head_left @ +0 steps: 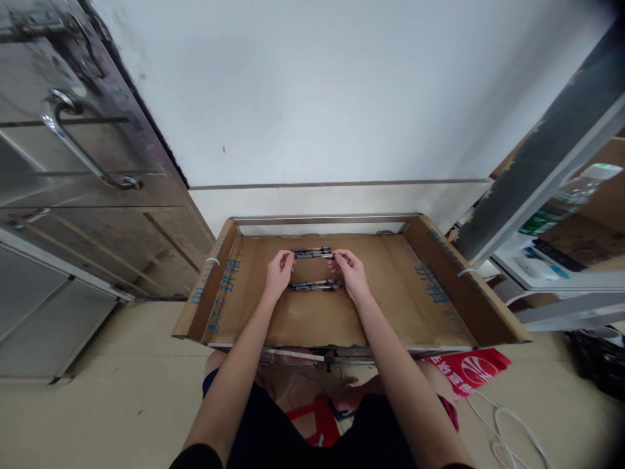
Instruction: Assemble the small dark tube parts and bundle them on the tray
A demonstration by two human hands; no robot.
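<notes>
Several dark pens with clear parts lie sideways in two groups over a cardboard-lined tray [322, 326]. The upper group of pens [312, 252] is between my hands. My left hand [280, 268] has its fingers closed on the left ends of these pens. At their right ends, my right hand [347, 267] pinches them between thumb and fingers. Nearer to me, the lower group of pens [314, 285] rests on the cardboard, touched by neither hand.
Raised cardboard flaps [488, 312] border the tray's sides. Beyond it stands a white wall [312, 98]. A metal door with a handle [88, 150] is at the left. Shelving with a plastic bottle [561, 202] stands at the right; a white cable [502, 423] lies on the floor.
</notes>
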